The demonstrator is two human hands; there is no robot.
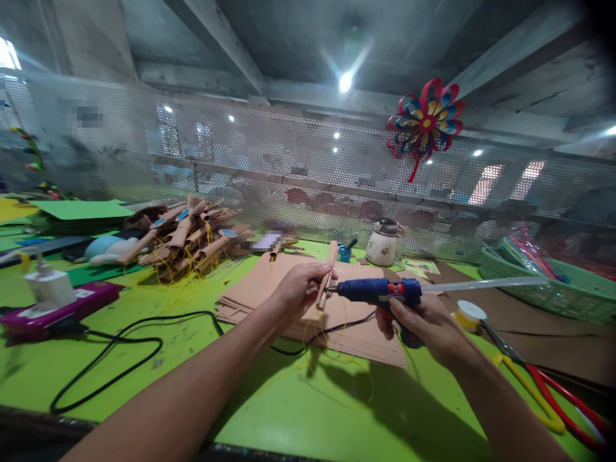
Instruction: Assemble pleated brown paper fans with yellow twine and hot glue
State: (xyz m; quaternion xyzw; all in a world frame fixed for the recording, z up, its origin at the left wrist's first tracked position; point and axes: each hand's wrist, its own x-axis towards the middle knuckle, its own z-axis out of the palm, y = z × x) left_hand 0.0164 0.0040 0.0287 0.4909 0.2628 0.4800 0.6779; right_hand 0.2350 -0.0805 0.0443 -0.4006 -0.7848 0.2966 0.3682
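My left hand [299,289] is closed around a thin brown paper strip [328,273] with yellow thread hanging from it, held upright above the table. My right hand [426,324] grips a blue glue gun [380,292] with an orange trigger. A clear glue stick [486,283] pokes out of its back to the right. The gun's nozzle touches the strip near my left fingers. Both hands hover over a stack of brown card sheets [269,282] on the green table [144,366].
A pile of finished brown paper pieces [192,234] lies at the back left. A black cable [120,346] crosses the table. Scissors [539,385] and a tape roll [469,314] lie right, by a green basket [553,285]. A small pot [384,242] and a pinwheel [426,122] stand behind.
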